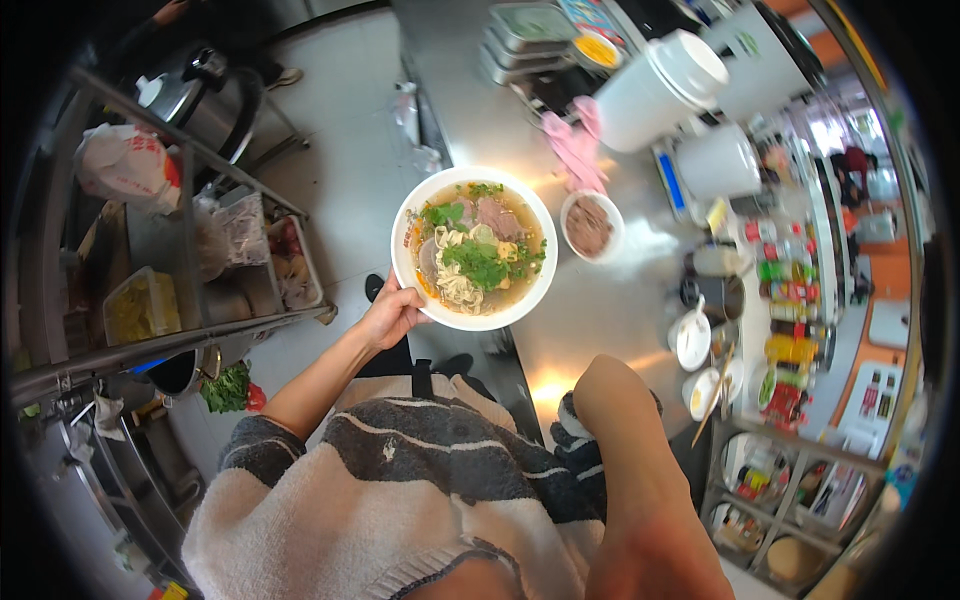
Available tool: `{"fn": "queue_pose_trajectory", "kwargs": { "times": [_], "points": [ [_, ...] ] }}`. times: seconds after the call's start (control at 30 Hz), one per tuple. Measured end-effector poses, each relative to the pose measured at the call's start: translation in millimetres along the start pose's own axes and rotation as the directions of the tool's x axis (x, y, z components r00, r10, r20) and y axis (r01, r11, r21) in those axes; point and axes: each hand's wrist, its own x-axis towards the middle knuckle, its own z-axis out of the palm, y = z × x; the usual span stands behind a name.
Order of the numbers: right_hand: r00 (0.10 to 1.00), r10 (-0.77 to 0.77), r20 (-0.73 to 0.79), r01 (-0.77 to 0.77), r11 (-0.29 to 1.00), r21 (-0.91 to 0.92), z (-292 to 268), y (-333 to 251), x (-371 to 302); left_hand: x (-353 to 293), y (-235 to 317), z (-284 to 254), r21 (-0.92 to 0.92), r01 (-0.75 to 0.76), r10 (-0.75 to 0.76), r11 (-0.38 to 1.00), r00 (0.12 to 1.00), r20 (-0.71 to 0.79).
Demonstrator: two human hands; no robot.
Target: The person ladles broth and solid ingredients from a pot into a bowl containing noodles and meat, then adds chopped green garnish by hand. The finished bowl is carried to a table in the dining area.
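Observation:
My left hand (393,318) is closed on the near left rim of a large white bowl (400,262), thumb at the edge. The bowl is held up in front of me, near the left edge of the steel counter. In it is broth with noodles (458,282), slices of meat (497,217), and chopped green herbs (475,262) on top. My right elbow is bent and the forearm (650,500) runs back toward the lower edge; the right hand itself is out of the picture. A smaller white bowl of sliced meat (592,226) stands right of the large bowl.
The steel counter (590,310) carries pink gloves (575,140), a tall white container (640,105), white tubs (690,338) and several sauce bottles (790,290) along the right. Stacked metal trays (525,40) stand at the far end. A metal shelf rack (230,325) lines the left beyond the tiled floor.

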Motion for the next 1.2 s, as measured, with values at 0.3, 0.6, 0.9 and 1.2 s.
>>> {"fn": "queue_pose_trajectory", "kwargs": {
  "times": [0.3,0.6,0.9,1.2],
  "points": [
    [0.971,-0.03,-0.239,0.004,0.994,-0.105,123,109,-127,32,184,-98,-0.047,-0.252,0.24,0.967,0.955,-0.174],
    [-0.508,0.847,-0.158,-0.757,-0.527,-0.386,103,125,-459,100,326,-177,-0.113,-0.402,0.346,0.909,0.876,-0.335],
    [-0.792,0.172,0.585,-0.607,-0.121,-0.786,96,126,-655,197,467,-225,-0.112,-0.581,0.498,0.806,0.769,-0.4],
    [-0.758,0.382,0.528,-0.639,-0.276,-0.718,219,430,-751,317,620,-222,-0.141,-0.633,0.523,0.761,0.728,-0.443]
  ]
}}
